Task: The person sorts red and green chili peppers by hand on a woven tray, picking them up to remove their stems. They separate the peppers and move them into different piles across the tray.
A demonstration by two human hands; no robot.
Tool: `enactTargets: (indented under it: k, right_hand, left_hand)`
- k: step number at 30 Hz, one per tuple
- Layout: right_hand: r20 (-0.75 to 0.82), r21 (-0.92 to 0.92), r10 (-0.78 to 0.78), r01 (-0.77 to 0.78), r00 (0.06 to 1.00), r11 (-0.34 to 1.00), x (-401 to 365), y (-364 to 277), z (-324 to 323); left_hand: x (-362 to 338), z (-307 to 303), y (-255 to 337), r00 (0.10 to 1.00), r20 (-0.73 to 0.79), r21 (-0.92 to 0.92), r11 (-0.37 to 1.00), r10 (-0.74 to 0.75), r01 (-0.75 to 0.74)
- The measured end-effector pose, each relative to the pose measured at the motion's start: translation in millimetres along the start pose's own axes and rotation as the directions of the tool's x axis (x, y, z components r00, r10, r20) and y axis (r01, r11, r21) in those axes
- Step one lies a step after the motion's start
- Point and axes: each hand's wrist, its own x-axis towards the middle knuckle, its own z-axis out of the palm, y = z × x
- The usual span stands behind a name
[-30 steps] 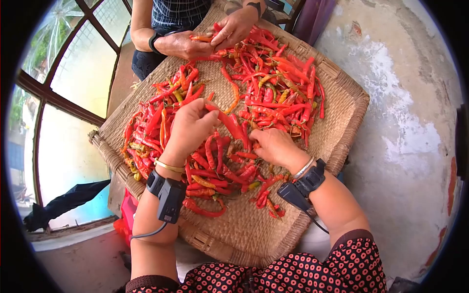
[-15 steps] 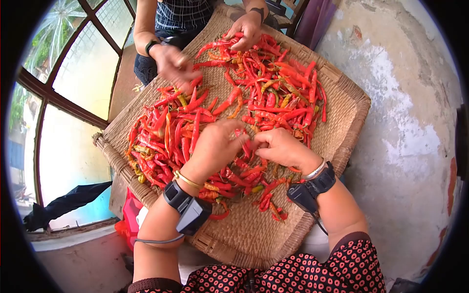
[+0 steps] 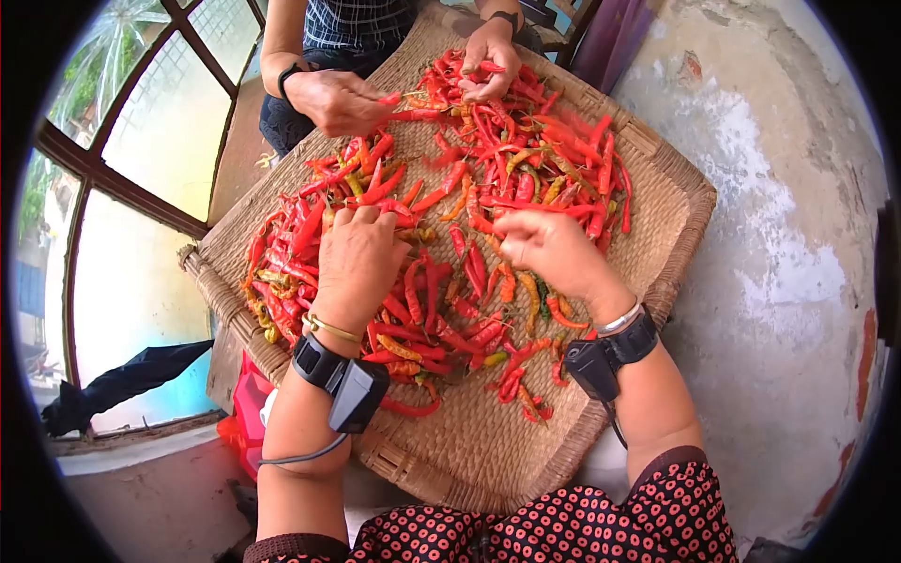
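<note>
My left hand (image 3: 359, 253) is palm down over the left part of the chili peppers, its fingers bent into a heap of red chili peppers (image 3: 300, 253). Its fingertips are hidden among the peppers, so what they grip does not show. My right hand (image 3: 554, 249) hovers at the lower edge of another heap of chili peppers (image 3: 563, 141), fingers bent loosely and thumb apart, with no pepper visible in it. Between my hands, orange, yellowish and red peppers (image 3: 469, 324) lie scattered on a woven tray (image 3: 450, 450).
Across the tray a person's hand (image 3: 340, 101) holds a red chili by its stem end, and the other hand (image 3: 490, 61) holds red chili too. A folded black umbrella (image 3: 131, 385) leans by the window at left. A rough wall (image 3: 751, 235) stands at right.
My hands, close together over a red chili before, have moved apart: left hand to the left heap, right hand up and right. The other person's left-side hand has lifted off the heap.
</note>
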Motion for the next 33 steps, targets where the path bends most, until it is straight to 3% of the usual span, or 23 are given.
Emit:
enactTargets:
  k: [1,2,3,10,12,14,16,17,19,22,24,26,28,29,33]
  right_hand:
    - [0.18,-0.23,-0.137,0.177,0.974,0.957,-1,3,3]
    - [0.378,-0.408,-0.218,0.373,0.9,0.833,-3,6,7]
    - [0.459,-0.521,-0.143,0.396,0.877,0.756,-4,8,13]
    - [0.457,-0.679,-0.106,0.423,0.883,0.6,-16,22,30]
    - [0.412,-0.77,-0.007,0.352,0.911,0.532,-12,25,31]
    - [0.425,-0.732,-0.064,0.385,0.903,0.563,-13,22,28]
    - [0.434,-0.693,-0.12,0.416,0.893,0.588,-15,23,28]
    - [0.43,-0.697,-0.16,0.439,0.889,0.567,-16,27,29]
    - [0.418,-0.7,-0.202,0.456,0.886,0.55,-18,30,30]
    - [0.439,-0.714,-0.141,0.44,0.887,0.544,-14,26,29]
    - [0.407,-0.483,-0.268,0.454,0.874,0.748,-14,11,21]
    - [0.434,-0.448,-0.3,0.492,0.85,0.746,-16,-10,9]
    - [0.246,-0.214,-0.234,0.288,0.941,0.933,-19,-21,1]
    - [0.185,-0.133,-0.267,0.293,0.946,0.947,-18,-23,-2]
    - [0.084,-0.007,-0.227,0.228,0.97,0.974,-13,-41,-12]
  left_hand:
    - [0,1,2,0.999,0.054,0.022,1.0,-0.001,0.0]
    - [0,2,2,0.998,0.058,0.023,1.0,-0.004,0.003]
    - [-1,2,3,0.998,0.062,0.05,0.999,-0.002,-0.001]
    - [1,12,-8,0.989,0.121,0.138,0.988,-0.085,0.068]
    - [2,18,-10,0.994,0.102,0.11,0.994,-0.036,0.025]
    - [2,17,-8,0.997,0.076,0.081,0.997,0.01,-0.016]
    - [1,6,0,0.994,0.08,-0.28,0.959,0.069,-0.044]
    - [2,1,2,0.994,0.082,-0.281,0.959,0.072,-0.047]
    - [3,-7,3,0.953,0.284,-0.552,0.831,0.107,0.072]
    - [6,-11,-2,0.902,0.408,-0.567,0.813,0.139,0.131]
    - [5,-15,-7,0.896,0.43,-0.595,0.782,0.111,0.188]
    - [7,-15,-11,0.89,0.448,-0.626,0.741,0.086,0.243]
    - [9,-11,-14,0.929,0.368,-0.772,0.546,-0.032,0.325]
    - [9,-6,-16,0.937,0.339,-0.814,0.471,-0.087,0.339]
    - [9,-6,-9,0.949,0.273,-0.865,0.392,-0.157,0.314]
